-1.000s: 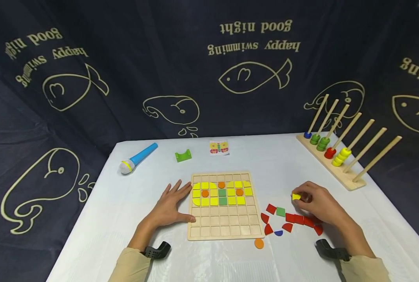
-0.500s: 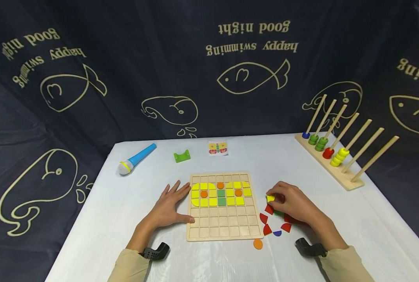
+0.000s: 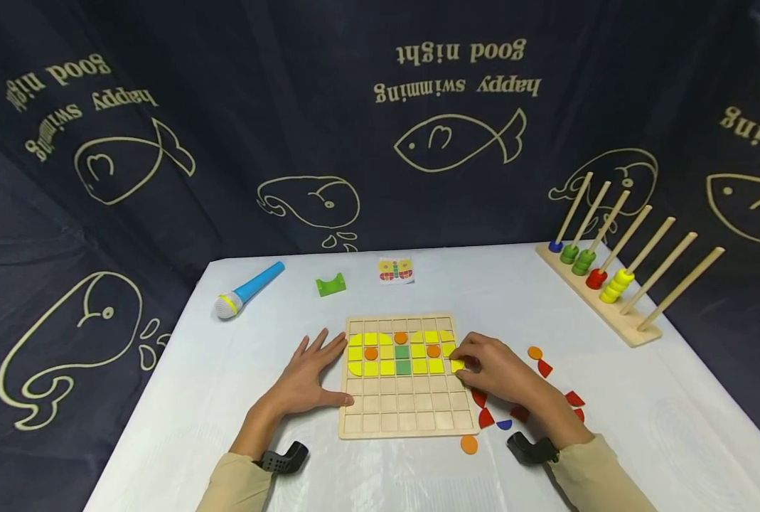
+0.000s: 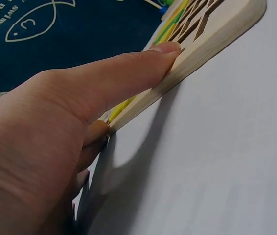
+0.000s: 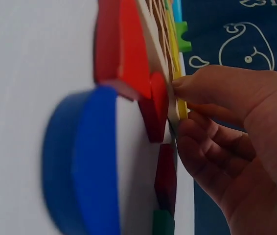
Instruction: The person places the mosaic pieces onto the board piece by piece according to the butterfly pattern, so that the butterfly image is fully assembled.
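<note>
A wooden grid board lies mid-table, its upper rows filled with yellow, orange and green tiles. At its right edge my right hand pinches a yellow tile, with the fingertips over the end of the third row. From the right wrist, a yellow tile shows beside the thumb, and the fingers partly cover it. My left hand rests at the board's left side with fingers spread. Its thumb lies on the wooden rim, as the left wrist view shows.
Loose red tiles, a blue half-round tile and orange discs lie right of the board, some under my right arm. Behind are a toy microphone, a green block, a butterfly card and a peg stacker.
My right hand has carried the yellow tile leftward, from beyond the loose tiles to the board's right edge. The left hand stays in place on the board.
</note>
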`<state>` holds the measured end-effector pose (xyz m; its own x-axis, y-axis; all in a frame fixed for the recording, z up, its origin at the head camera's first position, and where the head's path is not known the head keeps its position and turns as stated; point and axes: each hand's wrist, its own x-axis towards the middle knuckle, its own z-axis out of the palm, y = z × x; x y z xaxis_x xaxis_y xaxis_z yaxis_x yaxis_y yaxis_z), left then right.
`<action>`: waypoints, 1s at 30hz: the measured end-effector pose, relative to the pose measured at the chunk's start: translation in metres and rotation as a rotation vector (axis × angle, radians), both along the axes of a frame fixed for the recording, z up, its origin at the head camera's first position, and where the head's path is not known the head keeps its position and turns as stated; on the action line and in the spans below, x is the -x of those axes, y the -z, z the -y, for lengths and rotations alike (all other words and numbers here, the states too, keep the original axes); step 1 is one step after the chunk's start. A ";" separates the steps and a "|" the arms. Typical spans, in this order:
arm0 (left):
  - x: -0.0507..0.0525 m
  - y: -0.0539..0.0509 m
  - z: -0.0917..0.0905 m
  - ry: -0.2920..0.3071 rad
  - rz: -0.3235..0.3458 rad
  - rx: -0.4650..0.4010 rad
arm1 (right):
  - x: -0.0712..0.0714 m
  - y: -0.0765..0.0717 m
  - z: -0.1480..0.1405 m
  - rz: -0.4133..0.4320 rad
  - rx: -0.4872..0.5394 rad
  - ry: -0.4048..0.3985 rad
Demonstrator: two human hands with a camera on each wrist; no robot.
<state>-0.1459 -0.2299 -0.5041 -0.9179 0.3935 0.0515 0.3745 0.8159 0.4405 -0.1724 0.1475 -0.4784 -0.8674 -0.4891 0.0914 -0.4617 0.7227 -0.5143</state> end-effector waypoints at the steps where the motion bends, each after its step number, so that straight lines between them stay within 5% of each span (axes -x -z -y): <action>1: 0.000 0.000 0.000 0.001 -0.001 -0.002 | 0.000 0.000 0.001 -0.004 -0.001 0.002; 15: 0.001 0.000 0.000 0.011 -0.011 -0.018 | -0.008 -0.004 0.006 0.013 0.031 0.002; 22: 0.001 0.001 0.000 -0.001 -0.007 -0.014 | -0.020 -0.005 -0.006 -0.021 0.091 -0.063; 30: 0.001 -0.001 -0.001 0.000 -0.009 -0.014 | -0.023 0.000 -0.008 -0.034 0.004 -0.087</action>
